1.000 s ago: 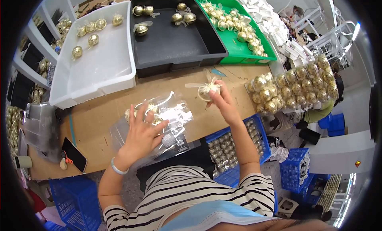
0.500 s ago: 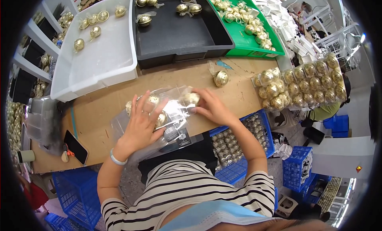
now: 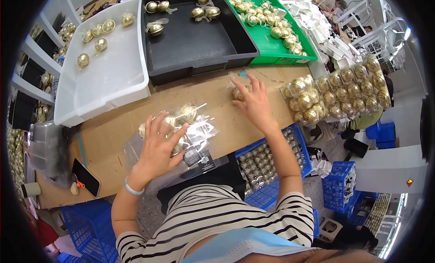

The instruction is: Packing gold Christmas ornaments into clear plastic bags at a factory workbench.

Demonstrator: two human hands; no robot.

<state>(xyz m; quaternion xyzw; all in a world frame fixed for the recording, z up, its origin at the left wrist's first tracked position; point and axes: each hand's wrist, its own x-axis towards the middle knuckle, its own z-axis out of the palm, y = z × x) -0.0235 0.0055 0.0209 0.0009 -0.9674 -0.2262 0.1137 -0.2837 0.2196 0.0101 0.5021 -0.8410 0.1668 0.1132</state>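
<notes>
On the brown tabletop lies a clear plastic package (image 3: pixel 201 129) with several gold patterned ball ornaments in it, one gold ball (image 3: pixel 186 112) at its far side. My left hand (image 3: pixel 158 147), with a pale bracelet at the wrist, rests over the package with its fingers spread. Farther right, my right hand (image 3: pixel 257 104) is at a loose gold ball ornament (image 3: pixel 237 94) with a sheer ribbon. Its thumb and fingers are apart around the ball, which they partly cover; I cannot tell whether they touch it.
Beyond the package stand a white tray (image 3: pixel 115 97), a black tray (image 3: pixel 199 66) and a green tray (image 3: pixel 290 59), holding gold balls. Packed gold balls (image 3: pixel 349 93) are stacked at right. A phone (image 3: pixel 86 179), orange-handled scissors (image 3: pixel 78 185) and plastic bags (image 3: pixel 50 147) lie at left.
My right hand has left the package and moved right and away to the loose ball. The ball it was handling now lies in the package beside the others. My left hand stays there.
</notes>
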